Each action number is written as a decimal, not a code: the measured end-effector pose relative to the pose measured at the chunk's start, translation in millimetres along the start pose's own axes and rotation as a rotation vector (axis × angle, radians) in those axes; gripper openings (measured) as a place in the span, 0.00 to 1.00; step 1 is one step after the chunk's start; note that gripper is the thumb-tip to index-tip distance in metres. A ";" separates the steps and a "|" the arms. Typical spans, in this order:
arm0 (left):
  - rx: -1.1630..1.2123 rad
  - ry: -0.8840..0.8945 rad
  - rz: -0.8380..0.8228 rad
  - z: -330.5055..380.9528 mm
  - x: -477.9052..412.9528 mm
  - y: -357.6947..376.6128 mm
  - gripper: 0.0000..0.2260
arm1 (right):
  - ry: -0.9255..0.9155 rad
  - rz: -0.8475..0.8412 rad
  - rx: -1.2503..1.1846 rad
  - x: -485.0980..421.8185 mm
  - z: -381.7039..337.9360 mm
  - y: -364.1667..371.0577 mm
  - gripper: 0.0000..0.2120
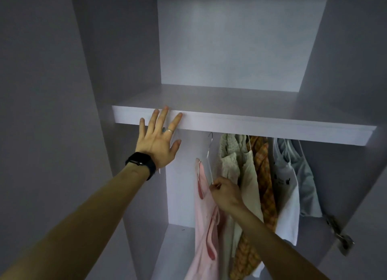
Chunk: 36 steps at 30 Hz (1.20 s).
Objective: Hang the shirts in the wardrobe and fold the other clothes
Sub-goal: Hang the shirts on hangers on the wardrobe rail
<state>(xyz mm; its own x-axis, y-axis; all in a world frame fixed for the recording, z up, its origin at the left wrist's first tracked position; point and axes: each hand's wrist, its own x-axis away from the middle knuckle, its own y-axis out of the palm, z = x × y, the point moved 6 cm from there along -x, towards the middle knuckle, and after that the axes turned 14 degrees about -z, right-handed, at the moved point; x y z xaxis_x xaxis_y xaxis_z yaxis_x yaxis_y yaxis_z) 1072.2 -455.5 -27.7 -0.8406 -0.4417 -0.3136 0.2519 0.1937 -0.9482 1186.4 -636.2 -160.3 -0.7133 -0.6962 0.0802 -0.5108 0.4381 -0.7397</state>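
Only one piece of print is to be seen: small dark marks on the chest of the white shirt, too small to be read. Inside the wardrobe, a pink top with darker pink trim is hung on a thin wire hanger below the shelf. The hook is seen just under the shelf edge; whether it sits on a rail cannot be told. The hanger's wire is pinched by the right hand, the grip narrow and closed on it, beside the top's shoulder. At three o'clock of the pink top, a cream floral top, an orange checked shirt, the white shirt and a pale blue-green garment are hung, touching one another. At ten o'clock, the left hand is spread wide with nothing held, its fingertips laid on the shelf's front edge. A black watch is worn on that wrist and a ring on one finger.
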 end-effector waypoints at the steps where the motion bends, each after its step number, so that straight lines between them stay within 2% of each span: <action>1: -0.002 0.003 -0.007 -1.0 -8.9 5.7 0.33 | 0.001 0.003 -0.008 -5.5 2.6 1.5 0.06; 5: 0.004 0.030 0.037 -3.0 -28.9 31.6 0.32 | -0.021 0.045 -0.036 -29.1 12.2 9.4 0.08; 9: 0.081 0.063 0.184 -9.1 -41.1 45.3 0.28 | -0.032 0.100 -0.021 -57.3 17.9 23.5 0.06; 15: 0.078 0.125 0.397 -14.7 -55.8 61.0 0.27 | -0.008 0.198 -0.004 -88.4 32.8 44.2 0.06; 23: 0.109 0.159 0.641 -15.1 -71.4 78.4 0.26 | -0.039 0.404 0.020 -115.9 32.0 6.6 0.06; 27: 0.149 0.157 0.678 -9.2 -75.9 79.2 0.27 | -0.047 0.493 0.016 -135.3 25.3 -11.9 0.05; 36: 0.133 0.159 0.728 -11.7 -78.2 85.4 0.28 | 0.092 0.408 0.179 -177.9 42.0 16.0 0.10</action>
<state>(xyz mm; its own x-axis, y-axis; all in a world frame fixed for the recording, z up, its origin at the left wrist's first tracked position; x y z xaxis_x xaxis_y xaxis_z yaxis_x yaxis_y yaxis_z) 1153.8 -394.2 -83.6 -0.4965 -0.1095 -0.8611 0.8170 0.2762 -0.5062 1325.3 -529.2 -214.5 -0.8827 -0.4303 -0.1889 -0.0937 0.5551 -0.8265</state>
